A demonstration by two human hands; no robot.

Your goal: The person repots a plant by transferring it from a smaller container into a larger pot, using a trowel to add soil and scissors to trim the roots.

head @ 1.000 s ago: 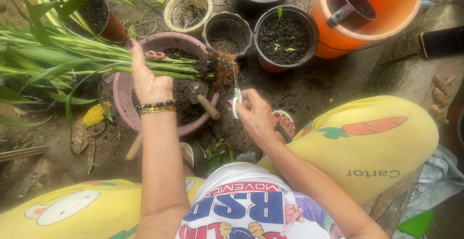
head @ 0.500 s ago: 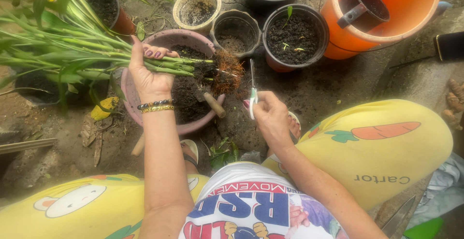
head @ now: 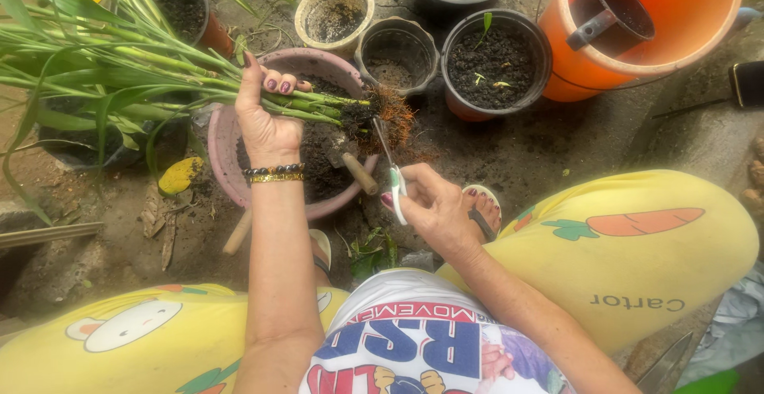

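Left hand (head: 267, 127) fingers curled closed, forearm extended forward. Right hand (head: 430, 203) fisted, wrist bent inward.

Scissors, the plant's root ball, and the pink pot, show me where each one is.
scissors (head: 395, 183), head view, on the white-green handle in the right hand.
root ball (head: 391, 115), head view, on the orange roots.
pink pot (head: 225, 151), head view, on its left rim.

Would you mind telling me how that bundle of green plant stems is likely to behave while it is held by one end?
The bundle of stems looks fairly stiff near the left hand, lying straight across the pink pot. The long leaves arch outward, so they probably flop and sway. The root clump carries soil and likely sheds crumbs.
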